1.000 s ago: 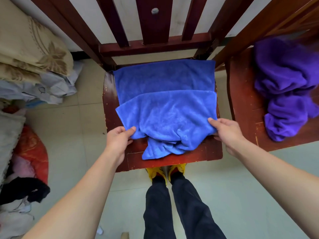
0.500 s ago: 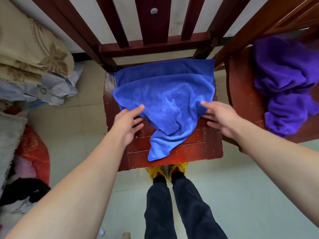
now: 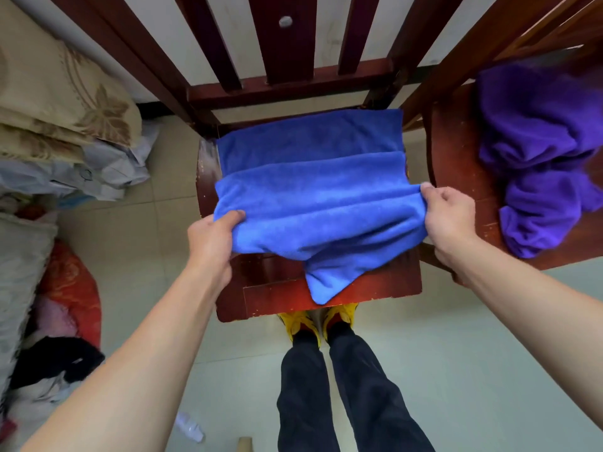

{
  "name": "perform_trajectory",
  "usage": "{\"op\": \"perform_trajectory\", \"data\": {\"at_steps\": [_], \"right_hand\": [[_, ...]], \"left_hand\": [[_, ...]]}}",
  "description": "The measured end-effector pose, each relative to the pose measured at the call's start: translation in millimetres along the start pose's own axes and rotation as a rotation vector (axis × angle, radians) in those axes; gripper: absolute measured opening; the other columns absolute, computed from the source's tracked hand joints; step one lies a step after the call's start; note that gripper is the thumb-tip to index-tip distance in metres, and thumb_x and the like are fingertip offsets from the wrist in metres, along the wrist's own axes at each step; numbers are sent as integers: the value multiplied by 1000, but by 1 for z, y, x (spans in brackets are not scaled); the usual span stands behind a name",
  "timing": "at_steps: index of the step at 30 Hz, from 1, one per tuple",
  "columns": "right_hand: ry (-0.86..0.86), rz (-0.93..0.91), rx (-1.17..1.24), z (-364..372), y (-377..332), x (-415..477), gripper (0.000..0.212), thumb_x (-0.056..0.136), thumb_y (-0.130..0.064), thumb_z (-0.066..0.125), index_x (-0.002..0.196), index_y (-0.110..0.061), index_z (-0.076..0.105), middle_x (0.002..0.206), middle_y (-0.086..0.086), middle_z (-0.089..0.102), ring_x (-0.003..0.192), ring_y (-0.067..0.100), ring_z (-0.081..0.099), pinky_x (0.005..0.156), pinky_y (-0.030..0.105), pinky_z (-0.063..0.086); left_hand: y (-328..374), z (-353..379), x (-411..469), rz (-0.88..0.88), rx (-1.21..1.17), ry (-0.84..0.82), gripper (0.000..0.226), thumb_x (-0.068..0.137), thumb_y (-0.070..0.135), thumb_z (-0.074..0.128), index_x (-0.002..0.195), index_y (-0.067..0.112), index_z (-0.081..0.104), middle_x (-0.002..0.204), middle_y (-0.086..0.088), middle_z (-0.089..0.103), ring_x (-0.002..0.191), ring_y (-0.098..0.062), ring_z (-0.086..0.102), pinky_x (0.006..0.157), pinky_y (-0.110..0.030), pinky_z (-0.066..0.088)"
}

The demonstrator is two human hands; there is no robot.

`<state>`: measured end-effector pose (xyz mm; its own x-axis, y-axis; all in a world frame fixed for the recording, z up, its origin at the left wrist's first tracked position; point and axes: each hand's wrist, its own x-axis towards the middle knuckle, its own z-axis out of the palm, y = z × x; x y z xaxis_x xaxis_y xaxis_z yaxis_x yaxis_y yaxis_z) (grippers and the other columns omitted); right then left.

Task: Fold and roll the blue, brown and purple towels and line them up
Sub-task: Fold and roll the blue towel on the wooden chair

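- The left hand (image 3: 213,238) pinches the left edge of a blue towel (image 3: 313,203), thumb on top; the right hand (image 3: 448,220) grips its right edge, fingers curled.
- At far left, a heap of folded bedding (image 3: 65,102) lies on the floor.
- The blue towel lies partly folded on a red wooden chair (image 3: 277,298), one corner drooping toward the seat's front edge.
- A purple towel (image 3: 538,151) sits crumpled on a second chair (image 3: 456,141) at right.

Blue towel (image 3: 313,203): fluffy matt cloth. Chair seat (image 3: 277,295): glossy red-brown wood, chipped edges.
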<state>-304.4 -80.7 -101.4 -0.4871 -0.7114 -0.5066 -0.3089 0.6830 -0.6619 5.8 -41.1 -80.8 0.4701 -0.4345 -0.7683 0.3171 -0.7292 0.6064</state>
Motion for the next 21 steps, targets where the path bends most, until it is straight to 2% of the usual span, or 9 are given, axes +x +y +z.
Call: {"op": "perform_trajectory", "data": {"at_steps": [1,3,5,8,11,13,16,18,21], "right_hand": [[-8,-33,-49,3,-8,5,33,92,-32,58,67,-10,60,64,1,51,58,9,42,51,19,36],[-2,-59,-87,12,-27,16,30,92,-31,59,76,-6,65,72,4,56,65,12,48,61,23,40],[-30,14,14,20,-41,24,25,92,-33,59,76,-13,62,79,6,60,71,16,53,67,28,44],[-207,181,154,22,-44,16,19,89,-38,63,82,-21,57,80,5,62,63,16,56,55,26,41],[-326,260,42,17,-22,-9,20,83,-35,72,88,-23,57,87,-1,65,74,13,61,56,24,36],[-382,316,-16,16,-3,-25,18,81,-29,75,82,-23,58,86,-3,66,82,13,59,58,25,36],[-460,358,-80,21,12,-40,12,83,-24,74,77,-19,64,88,5,65,85,15,56,58,25,38],[-441,373,-32,22,14,-41,14,87,-23,68,74,-19,63,86,4,67,83,16,61,62,25,42],[-260,369,128,16,10,-32,13,92,-20,57,80,-15,60,85,10,66,75,22,65,69,34,53]], "left_hand": [[8,1,6,-11,21,53,9,78,8,68,73,13,64,74,-3,67,65,-20,64,54,-25,52],[26,6,19,-76,8,88,7,81,20,69,83,16,64,79,0,69,64,-16,65,52,-27,53],[36,10,29,-151,-41,-30,22,84,36,65,99,21,64,88,3,70,74,-14,67,60,-28,52],[23,15,29,-206,8,-213,39,84,50,60,115,27,59,106,5,69,96,-13,63,83,-32,44],[-13,22,12,-189,97,-192,24,80,36,71,98,26,60,104,6,69,99,-14,60,88,-37,42],[-33,28,2,-147,146,-205,19,76,24,76,83,23,59,90,5,69,88,-14,61,80,-34,44],[-46,34,-5,-109,181,-240,12,77,19,75,77,22,63,77,5,68,71,-9,61,69,-27,44],[-45,34,-4,-70,141,-183,10,78,13,71,75,20,64,76,3,68,69,-11,60,66,-26,45],[-33,25,-4,-20,25,-41,12,67,2,61,70,13,57,76,-5,57,72,-18,50,64,-30,38]]}}
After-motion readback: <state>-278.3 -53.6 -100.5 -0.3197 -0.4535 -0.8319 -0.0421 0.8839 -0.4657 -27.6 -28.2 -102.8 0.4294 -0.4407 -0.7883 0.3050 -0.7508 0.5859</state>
